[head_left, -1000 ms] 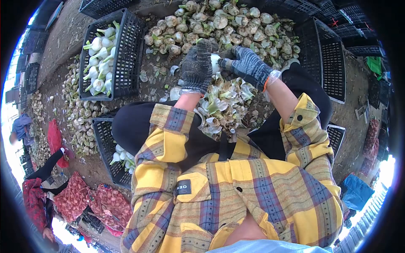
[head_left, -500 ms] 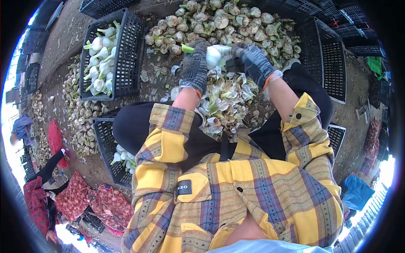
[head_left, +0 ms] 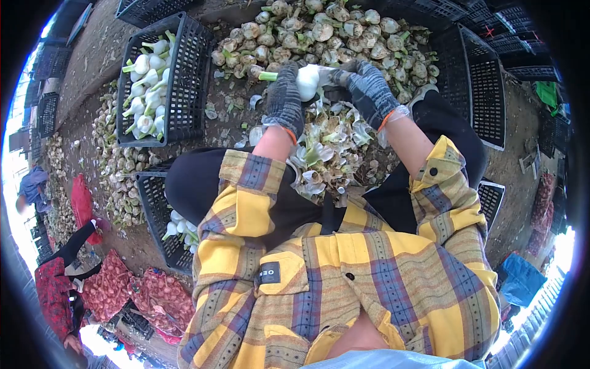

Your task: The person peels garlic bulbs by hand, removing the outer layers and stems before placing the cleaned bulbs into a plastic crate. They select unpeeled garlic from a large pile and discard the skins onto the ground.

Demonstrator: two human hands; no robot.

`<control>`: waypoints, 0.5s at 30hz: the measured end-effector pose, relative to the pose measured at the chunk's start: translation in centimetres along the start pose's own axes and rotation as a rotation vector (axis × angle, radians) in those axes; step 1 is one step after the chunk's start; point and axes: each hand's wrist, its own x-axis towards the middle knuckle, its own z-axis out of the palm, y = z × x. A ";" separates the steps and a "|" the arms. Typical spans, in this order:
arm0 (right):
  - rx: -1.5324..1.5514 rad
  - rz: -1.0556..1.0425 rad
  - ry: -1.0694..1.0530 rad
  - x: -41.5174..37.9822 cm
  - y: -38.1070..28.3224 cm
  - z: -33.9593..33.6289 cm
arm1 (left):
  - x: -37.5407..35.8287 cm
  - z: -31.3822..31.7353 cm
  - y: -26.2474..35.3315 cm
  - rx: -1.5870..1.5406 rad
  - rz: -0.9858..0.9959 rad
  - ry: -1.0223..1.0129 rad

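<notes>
Dirt ground; onion (head_left: 307, 81) between both grips.

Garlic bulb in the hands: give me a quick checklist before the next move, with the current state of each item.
1. Bulb held by both hands: ok; left hand and right hand grip it from either side.
2. Gloves on: ok.
3. Outer skin off: ok on the white side that shows; the rest cannot tell.
4. Stem trimmed: not ok; a green stub sticks out left.
5. Room in crate: ok.
6. Peel heap below the hands: ok.
</notes>
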 end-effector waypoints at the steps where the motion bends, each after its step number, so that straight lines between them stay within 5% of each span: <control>1: 0.060 0.002 0.038 0.8 0.5 -0.6 | 0.6 -0.3 -0.1 -0.113 -0.043 -0.027; 6: 0.110 -0.031 0.179 1.4 0.1 -1.0 | 0.0 -0.5 1.1 -0.276 -0.113 0.003; 10: -0.015 -0.220 0.263 1.2 -0.8 -1.5 | 1.2 -2.1 1.1 -0.295 -0.189 -0.199; 12: -0.993 -0.053 -0.366 0.3 -2.3 -1.8 | 0.7 -1.8 1.6 -0.382 -0.194 -0.228; 15: -1.106 -0.385 -0.416 -0.4 -0.6 -1.9 | -0.3 -0.9 1.4 -0.423 -0.159 -0.057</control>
